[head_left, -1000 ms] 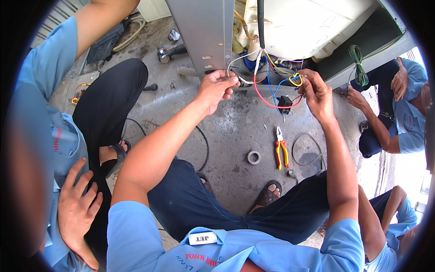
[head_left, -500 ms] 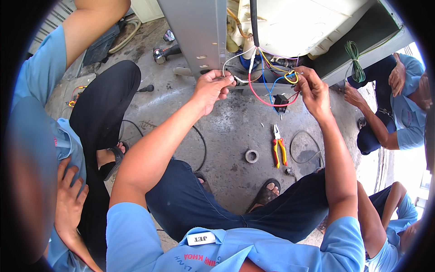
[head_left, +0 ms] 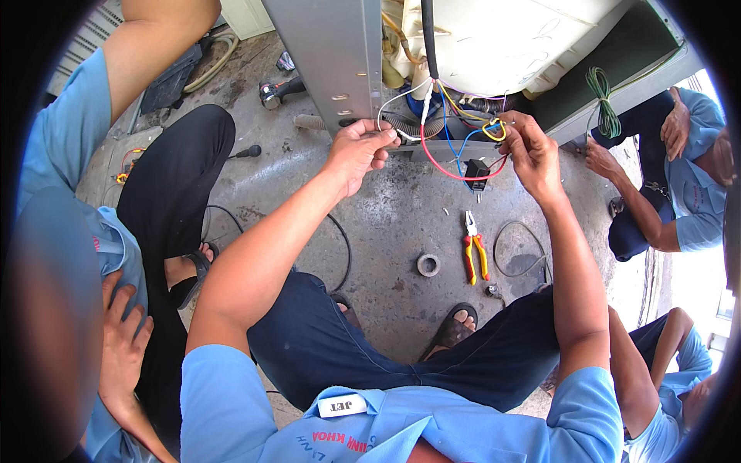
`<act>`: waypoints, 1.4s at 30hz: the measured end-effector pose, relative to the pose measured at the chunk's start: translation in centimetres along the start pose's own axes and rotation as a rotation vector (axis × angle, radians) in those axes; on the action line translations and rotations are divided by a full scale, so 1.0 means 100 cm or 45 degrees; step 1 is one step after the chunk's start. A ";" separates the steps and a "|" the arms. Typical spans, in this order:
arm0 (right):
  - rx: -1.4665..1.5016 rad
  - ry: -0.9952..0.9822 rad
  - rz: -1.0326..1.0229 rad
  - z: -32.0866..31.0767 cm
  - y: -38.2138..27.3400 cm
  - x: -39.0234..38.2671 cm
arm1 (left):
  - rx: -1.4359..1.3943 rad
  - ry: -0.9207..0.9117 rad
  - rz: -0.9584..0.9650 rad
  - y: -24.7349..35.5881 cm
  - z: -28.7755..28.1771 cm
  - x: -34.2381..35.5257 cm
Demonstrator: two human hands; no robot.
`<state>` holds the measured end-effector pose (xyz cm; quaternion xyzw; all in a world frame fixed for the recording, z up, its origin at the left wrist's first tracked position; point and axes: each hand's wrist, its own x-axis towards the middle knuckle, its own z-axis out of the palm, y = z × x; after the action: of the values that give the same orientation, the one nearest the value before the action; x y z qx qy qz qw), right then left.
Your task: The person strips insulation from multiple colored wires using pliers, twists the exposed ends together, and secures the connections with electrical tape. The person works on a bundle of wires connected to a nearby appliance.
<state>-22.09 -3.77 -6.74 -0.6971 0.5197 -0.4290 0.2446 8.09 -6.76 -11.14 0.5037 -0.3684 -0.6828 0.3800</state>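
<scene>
Several coloured wires fan out from a black cable [head_left: 427, 38] in front of an opened grey appliance cabinet [head_left: 326, 58] with a white plastic tub [head_left: 502, 42]. My left hand [head_left: 361, 154] pinches a white wire [head_left: 380, 110] between thumb and fingertips. On the other side, my right hand [head_left: 532, 150] has its fingers closed at the ends of a red wire [head_left: 448, 171] and a looped yellow wire [head_left: 495, 128]. Blue wires [head_left: 455, 148] hang between my hands, by a small black box-shaped part [head_left: 477, 174]. The exact grip of my right fingertips is partly hidden.
Pliers [head_left: 475, 247] with red and yellow handles lie on the concrete floor beside a grey ring [head_left: 428, 265]. A power tool [head_left: 282, 91] lies left of the cabinet. A green wire coil [head_left: 602, 102] hangs at the right. Co-workers sit close on both sides.
Both hands keep their hold on the wires. The view has shifted very slightly; nothing else has plainly moved.
</scene>
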 end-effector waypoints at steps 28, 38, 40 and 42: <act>0.264 -0.199 0.360 0.022 0.001 -0.009 | -0.862 -0.400 -0.016 -0.004 0.009 -0.003; 0.248 -0.239 0.314 0.026 0.006 -0.009 | -0.915 -0.443 -0.041 -0.004 0.008 0.003; 0.291 -0.249 0.343 0.026 0.007 -0.009 | -0.902 -0.378 -0.053 -0.006 0.011 0.002; 0.344 -0.258 0.377 0.027 0.006 -0.010 | -0.894 -0.386 -0.041 -0.009 0.012 0.003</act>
<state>-20.14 -3.33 -8.94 -0.6136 0.5270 -0.3817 0.4473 6.74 -6.52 -11.82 0.2420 -0.1560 -0.8400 0.4599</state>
